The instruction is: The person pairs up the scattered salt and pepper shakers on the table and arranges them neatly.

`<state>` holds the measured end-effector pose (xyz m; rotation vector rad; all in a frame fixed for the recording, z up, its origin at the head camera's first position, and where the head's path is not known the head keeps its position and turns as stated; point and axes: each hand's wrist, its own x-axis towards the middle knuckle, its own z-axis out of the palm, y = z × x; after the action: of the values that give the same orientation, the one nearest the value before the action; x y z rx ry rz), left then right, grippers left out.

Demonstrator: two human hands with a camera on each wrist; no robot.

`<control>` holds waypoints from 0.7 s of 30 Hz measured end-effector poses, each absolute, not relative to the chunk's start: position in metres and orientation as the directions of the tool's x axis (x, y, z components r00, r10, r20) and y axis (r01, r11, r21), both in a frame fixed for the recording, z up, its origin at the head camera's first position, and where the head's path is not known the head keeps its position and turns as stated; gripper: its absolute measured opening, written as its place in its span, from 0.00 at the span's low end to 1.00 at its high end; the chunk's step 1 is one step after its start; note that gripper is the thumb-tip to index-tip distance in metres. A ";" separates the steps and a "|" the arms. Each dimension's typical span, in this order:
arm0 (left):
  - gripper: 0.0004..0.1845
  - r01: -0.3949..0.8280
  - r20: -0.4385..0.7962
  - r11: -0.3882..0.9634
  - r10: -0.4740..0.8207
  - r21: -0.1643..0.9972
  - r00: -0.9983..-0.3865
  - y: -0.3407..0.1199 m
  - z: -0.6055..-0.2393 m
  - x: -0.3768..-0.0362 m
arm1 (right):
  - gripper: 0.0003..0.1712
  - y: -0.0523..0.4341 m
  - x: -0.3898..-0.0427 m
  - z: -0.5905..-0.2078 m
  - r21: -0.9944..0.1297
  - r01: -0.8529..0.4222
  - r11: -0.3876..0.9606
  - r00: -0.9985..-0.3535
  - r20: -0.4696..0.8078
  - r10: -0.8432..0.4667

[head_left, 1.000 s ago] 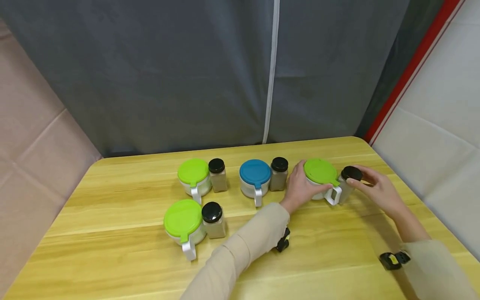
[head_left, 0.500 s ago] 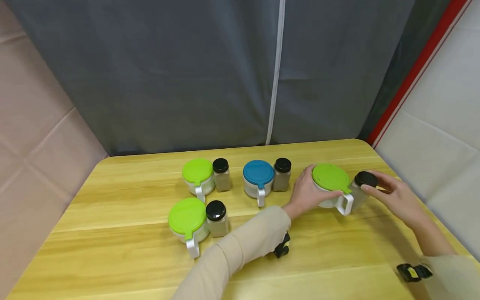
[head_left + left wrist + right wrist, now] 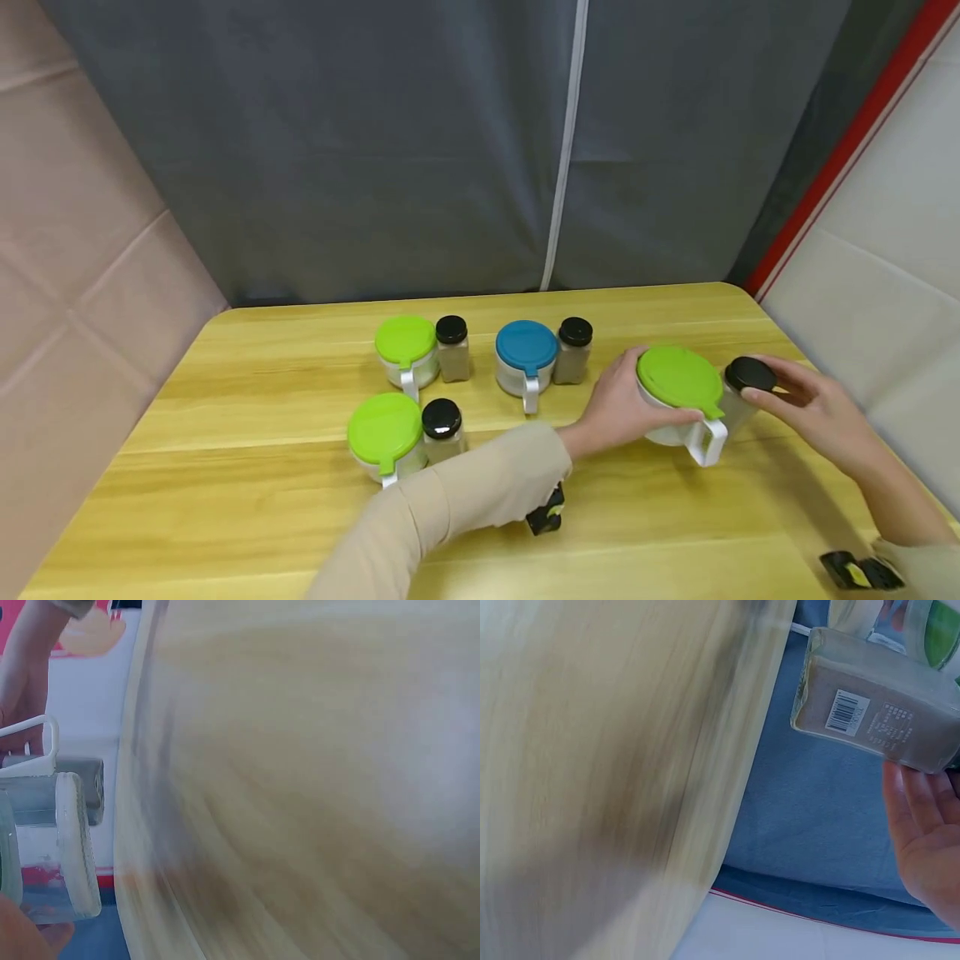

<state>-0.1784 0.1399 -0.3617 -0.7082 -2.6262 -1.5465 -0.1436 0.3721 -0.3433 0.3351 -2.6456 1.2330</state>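
Observation:
In the head view my left hand (image 3: 618, 404) grips the side of a clear jar with a green lid (image 3: 680, 382) and a white handle. The left wrist view shows this jar (image 3: 39, 855) raised off the table, its base visible. My right hand (image 3: 821, 412) pinches a spice bottle (image 3: 738, 410) by its black cap, just right of the green-lidded jar. Up close in the right wrist view, the square bottle (image 3: 877, 705) holds brown powder and carries a barcode label; its base is off the table. The fingers (image 3: 922, 802) at the cap are partly cut off by the frame.
Left of my hands stand a blue-lidded jar (image 3: 527, 343) and a spice bottle (image 3: 573, 360). Farther left are two green-lidded jars (image 3: 405, 340), each beside a black-capped bottle (image 3: 453, 354). A grey curtain (image 3: 337, 167) hangs behind the wooden table (image 3: 247, 417).
Both hands have lifted the green-lidded jar and the spice bottle off the table, moving them rightward and nearer. The head view has shifted slightly; the other jars stay put.

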 end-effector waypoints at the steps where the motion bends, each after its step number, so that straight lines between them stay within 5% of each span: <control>1: 0.45 0.387 0.230 0.400 0.386 0.831 -0.893 0.139 -0.360 -0.175 | 0.24 0.372 -0.142 -0.343 -0.727 -0.289 0.623 -0.954 0.276 -0.120; 21: 0.46 0.468 0.177 0.400 0.580 0.788 -0.795 0.086 -0.345 -0.137 | 0.24 0.349 -0.121 -0.333 -0.732 -0.395 0.555 -0.919 0.299 -0.258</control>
<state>-0.1369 0.0863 -0.3445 -1.0281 -2.7312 -1.4692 -0.1211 0.3489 -0.3334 0.5563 -2.6289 1.2973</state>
